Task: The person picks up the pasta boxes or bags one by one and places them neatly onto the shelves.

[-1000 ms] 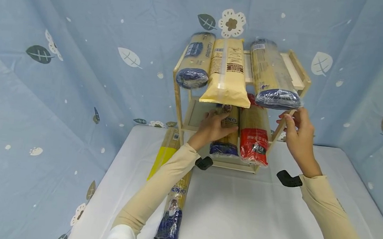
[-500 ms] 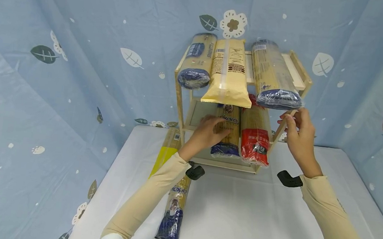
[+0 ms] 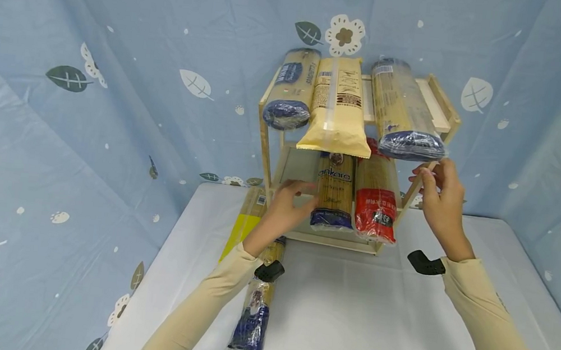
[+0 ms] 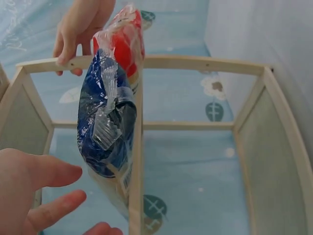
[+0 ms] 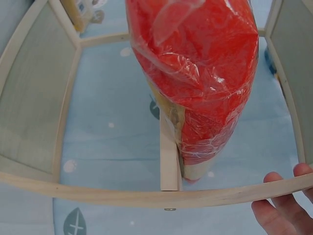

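Note:
My left hand (image 3: 284, 212) hovers just left of a blue-ended ankara spaghetti pack (image 3: 334, 194) on the lower shelf, fingers parted and holding nothing. In the left wrist view, a gap shows between my left fingertips (image 4: 73, 198) and the pack's dark blue end (image 4: 107, 112). My right hand (image 3: 442, 204) pinches the right front post of the wooden shelf rack (image 3: 263, 145), thumb on one side and fingers on the other. Beside the ankara pack lies a red-labelled noodle pack (image 3: 376, 209), its red end (image 5: 205, 73) large in the right wrist view.
Two blue-ended spaghetti packs (image 3: 291, 88) (image 3: 406, 108) and a cream-yellow pack (image 3: 337, 107) lie on the top shelf. On the white table (image 3: 348, 317), left of the rack, are a yellow-labelled pack (image 3: 242, 225) and another blue-ended pack (image 3: 251, 324), partly under my left arm.
My left hand has let go of the ankara pack and drawn back left and toward me. The pack stays on the lower shelf. My right hand keeps its hold on the post.

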The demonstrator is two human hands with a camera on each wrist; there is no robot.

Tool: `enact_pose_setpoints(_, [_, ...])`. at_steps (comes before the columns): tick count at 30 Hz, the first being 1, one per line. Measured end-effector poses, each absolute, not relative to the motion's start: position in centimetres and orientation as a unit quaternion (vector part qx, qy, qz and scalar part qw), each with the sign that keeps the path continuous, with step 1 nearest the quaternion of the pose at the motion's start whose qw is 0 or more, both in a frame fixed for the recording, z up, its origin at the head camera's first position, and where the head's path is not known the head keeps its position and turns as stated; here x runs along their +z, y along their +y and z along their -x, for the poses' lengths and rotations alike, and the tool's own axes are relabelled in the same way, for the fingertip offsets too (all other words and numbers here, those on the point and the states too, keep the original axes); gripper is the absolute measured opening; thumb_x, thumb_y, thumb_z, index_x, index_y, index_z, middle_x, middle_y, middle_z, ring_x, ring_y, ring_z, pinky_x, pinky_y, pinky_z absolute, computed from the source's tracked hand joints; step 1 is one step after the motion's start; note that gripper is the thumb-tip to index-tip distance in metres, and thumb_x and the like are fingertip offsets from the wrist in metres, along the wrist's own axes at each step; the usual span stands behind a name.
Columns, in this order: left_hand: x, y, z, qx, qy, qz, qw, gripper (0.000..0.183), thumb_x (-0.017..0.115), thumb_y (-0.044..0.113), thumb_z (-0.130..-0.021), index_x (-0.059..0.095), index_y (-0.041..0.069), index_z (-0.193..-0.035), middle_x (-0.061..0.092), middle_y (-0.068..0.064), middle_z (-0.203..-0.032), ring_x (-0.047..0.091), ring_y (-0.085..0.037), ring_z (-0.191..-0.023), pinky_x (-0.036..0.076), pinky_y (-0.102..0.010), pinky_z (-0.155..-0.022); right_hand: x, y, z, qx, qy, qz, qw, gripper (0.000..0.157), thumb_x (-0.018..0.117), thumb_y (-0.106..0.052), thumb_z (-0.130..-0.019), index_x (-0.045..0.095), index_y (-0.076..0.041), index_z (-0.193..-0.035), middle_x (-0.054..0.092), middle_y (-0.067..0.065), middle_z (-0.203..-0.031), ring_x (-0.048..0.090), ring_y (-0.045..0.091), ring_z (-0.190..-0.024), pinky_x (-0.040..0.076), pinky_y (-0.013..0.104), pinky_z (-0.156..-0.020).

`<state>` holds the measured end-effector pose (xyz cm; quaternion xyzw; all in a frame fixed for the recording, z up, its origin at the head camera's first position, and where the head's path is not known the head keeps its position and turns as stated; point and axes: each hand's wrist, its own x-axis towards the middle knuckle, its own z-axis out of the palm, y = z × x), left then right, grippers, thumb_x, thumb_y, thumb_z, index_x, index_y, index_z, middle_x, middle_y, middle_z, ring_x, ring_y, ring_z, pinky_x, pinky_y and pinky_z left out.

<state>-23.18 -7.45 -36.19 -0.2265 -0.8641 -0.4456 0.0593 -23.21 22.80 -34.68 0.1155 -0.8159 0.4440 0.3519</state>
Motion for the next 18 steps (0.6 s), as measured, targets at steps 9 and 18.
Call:
enact_pose_setpoints(9, [-37.2,-9.0,21.6,-0.460,-0.860,0.213,0.056,0.030,0.062,0.016,-0.092,0.063,0.007,-0.120,0.054,-0.011,-0.126,0.054,-0.032,-0.103,0.051,-0.038,-0.072,-34.6,22.7,23.2,0.447,-0.817,-0.113,0.346,0.030,0.046,-0.012,-0.100,0.047,0.000,-0.127,0.062,0.017,-0.100,0.058,-0.005,-0.083,0.045,0.008,-0.067])
enact_pose_setpoints(18, [-38.2,-10.4,20.1,-0.456,-0.868,0.188,0.053,0.028,0.063,0.016,-0.091,0.064,0.010,-0.118,0.055,-0.011,-0.124,0.055,-0.029,-0.099,0.050,-0.034,-0.068,-34.6,22.7,23.1,0.452,-0.814,-0.110,0.346,0.028,0.047,-0.010,-0.100,0.048,-0.001,-0.127,0.062,0.017,-0.099,0.058,-0.004,-0.083,0.045,0.008,-0.066])
